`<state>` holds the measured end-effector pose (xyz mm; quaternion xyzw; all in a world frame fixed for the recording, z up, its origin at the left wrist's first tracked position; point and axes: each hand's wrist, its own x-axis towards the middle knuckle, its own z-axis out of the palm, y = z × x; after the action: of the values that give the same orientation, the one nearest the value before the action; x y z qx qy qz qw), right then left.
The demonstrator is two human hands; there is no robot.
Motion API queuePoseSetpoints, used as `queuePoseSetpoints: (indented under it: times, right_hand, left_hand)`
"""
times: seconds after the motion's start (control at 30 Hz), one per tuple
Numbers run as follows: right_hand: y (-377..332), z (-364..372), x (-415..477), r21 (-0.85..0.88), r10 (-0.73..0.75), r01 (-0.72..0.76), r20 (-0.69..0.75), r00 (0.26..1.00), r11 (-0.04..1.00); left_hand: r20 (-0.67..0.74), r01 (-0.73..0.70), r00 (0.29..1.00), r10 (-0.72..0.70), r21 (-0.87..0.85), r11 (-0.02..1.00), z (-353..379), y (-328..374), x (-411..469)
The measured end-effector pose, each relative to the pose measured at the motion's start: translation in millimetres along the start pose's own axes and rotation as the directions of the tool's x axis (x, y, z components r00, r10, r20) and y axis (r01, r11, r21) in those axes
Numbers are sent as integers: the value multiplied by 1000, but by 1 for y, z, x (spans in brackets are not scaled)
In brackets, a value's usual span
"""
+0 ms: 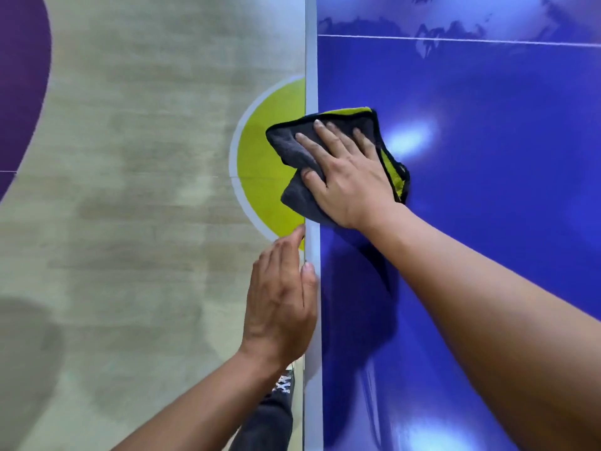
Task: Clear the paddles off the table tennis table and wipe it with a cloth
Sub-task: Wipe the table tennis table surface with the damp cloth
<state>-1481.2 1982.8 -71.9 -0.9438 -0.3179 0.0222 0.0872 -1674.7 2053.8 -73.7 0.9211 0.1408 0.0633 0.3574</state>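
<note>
Two bare forearms reach in from below. Nearest, the left hand [279,297] lies along the side of the table tennis table [487,222], its fingers straight and close together and its thumb on the white edge stripe [313,92]. Further along, the right hand [344,170] presses flat on a folded cloth [292,148], fingers straight and slightly spread. This grey cloth, black-trimmed with a lime underside, sits at the table's left edge and overhangs it a little. Ceiling lights glare on the glossy blue top, which a thin white line [455,39] crosses farther off. Beside it lies a pale wood-look floor [130,157] with a lime circle [270,151] and a purple patch [19,76]. A laced shoe [283,384] shows by the table.
</note>
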Motion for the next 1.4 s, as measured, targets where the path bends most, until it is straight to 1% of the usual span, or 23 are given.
queuePoseSetpoints:
  times: [0.07, 0.13, 0.2, 0.33, 0.4, 0.53, 0.6, 0.67, 0.73, 0.8, 0.87, 0.93, 0.97, 1.0, 1.03, 1.07, 1.1, 1.17, 1.2, 1.23, 1.3, 1.33, 1.4]
  right_hand:
    - [-17, 2, -39, 4, 7, -7, -1, 1000, 1000]
    - [-34, 3, -87, 1, 9, -9, 1, 1000, 1000]
    - [-51, 3, -140, 2, 10, -10, 2, 1000, 1000]
    - [-89, 6, -244, 35, 29, -29, 9, 1000, 999]
    - [-108, 8, -289, 66, 68, -68, 10, 998, 996]
    - [-136, 12, -362, 121, 169, -168, 9, 986, 978]
    - [-129, 11, -390, 118, 233, -229, -20, 972, 966]
    - [-101, 7, -421, 93, 313, -309, -41, 949, 947]
    - [-56, -1, -447, 78, 432, -426, -89, 898, 902]
    - [-2, -10, -462, 68, 567, -563, -122, 815, 824]
    - [41, -18, -462, 76, 685, -681, -123, 718, 728]
    - [58, -21, -456, 100, 769, -764, -127, 626, 638]
    - [54, -20, -451, 110, 791, -784, -132, 597, 611]
    - [42, -17, -444, 112, 796, -789, -134, 590, 604]
    - [23, -14, -438, 102, 784, -779, -139, 605, 619]
    - [-2, -10, -430, 82, 751, -749, -148, 644, 658]
    - [-32, -5, -421, 58, 692, -692, -152, 706, 719]
    - [-97, 9, -402, 37, 532, -532, -137, 836, 846]
    - [-127, 15, -392, 42, 448, -447, -125, 885, 894]
    - [-152, 20, -385, 55, 377, -373, -112, 919, 926]
    - [-176, 28, -379, 76, 267, -261, -80, 960, 962]
    - [-175, 29, -380, 81, 225, -219, -73, 972, 972]
    - [-157, 25, -385, 110, 177, -167, -91, 980, 980]
  left_hand:
    - [36, 6, 999, -6, -8, 1000, -3, -9, -33]
    - [42, 50, 998, -49, -24, 998, -7, -14, -70]
    - [20, 82, 997, -81, -34, 996, -12, -16, -107]
    - [-15, 75, 997, -75, 17, 997, -25, -20, -176]
    - [-31, 87, 996, -86, 22, 996, -29, -18, -206]
    - [-50, 61, 997, -60, 26, 998, -28, -2, -254]
    - [-26, 20, 999, -19, 53, 998, -27, 7, -266]
    - [51, -47, 998, 41, 126, 991, -25, 15, -274]
    - [146, -122, 985, 95, 188, 975, -23, 21, -280]
    - [188, -128, 977, 96, 169, 977, -18, 24, -282]
    - [154, -75, 986, 60, 89, 993, -16, 23, -282]
    - [107, -24, 994, 23, 3, 1000, -18, 22, -278]
    - [97, -5, 995, 9, -35, 999, -20, 21, -276]
    - [92, 5, 996, 1, -66, 998, -23, 19, -274]
    - [89, 8, 996, 1, -92, 996, -25, 17, -273]
    - [81, 7, 997, 2, -114, 993, -28, 16, -272]
    - [65, 15, 998, -6, -136, 991, -31, 15, -272]
    - [3, 24, 1000, -24, -155, 988, -38, 11, -270]
    - [-40, 24, 999, -31, -149, 989, -42, 9, -267]
    - [-83, 32, 996, -44, -143, 989, -45, 6, -264]
    - [-132, 70, 987, -89, -139, 988, -49, 1, -256]
    - [-134, 74, 987, -93, -140, 987, -49, 2, -252]
    - [-106, 33, 993, -47, -128, 991, -45, 5, -247]
